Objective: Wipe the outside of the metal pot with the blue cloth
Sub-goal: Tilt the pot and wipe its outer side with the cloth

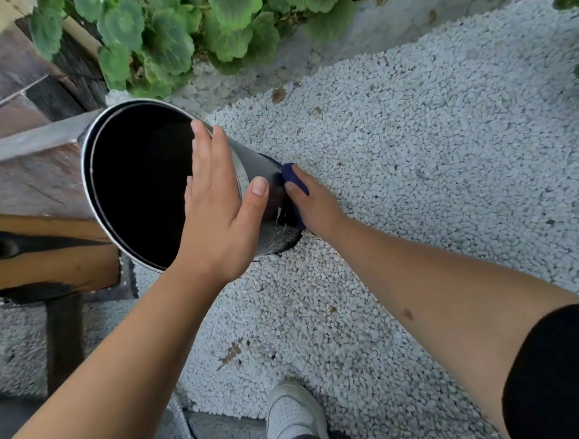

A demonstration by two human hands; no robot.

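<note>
A tall metal pot point(266, 184) stands tilted on white gravel, its dark open mouth turned toward me and to the left. My left hand point(220, 202) lies flat over the pot's near rim, fingers straight and thumb spread along the side, steadying it. My right hand point(310, 203) presses a dark blue cloth point(292, 177) against the pot's lower right side, close to the ground. Most of the cloth is hidden under that hand.
White gravel point(418, 159) covers the ground to the right and front. A wooden bench or table point(44, 257) stands at the left. Green leafy plants point(174, 28) grow behind the pot along a concrete edge. My white shoe point(293, 417) is at the bottom.
</note>
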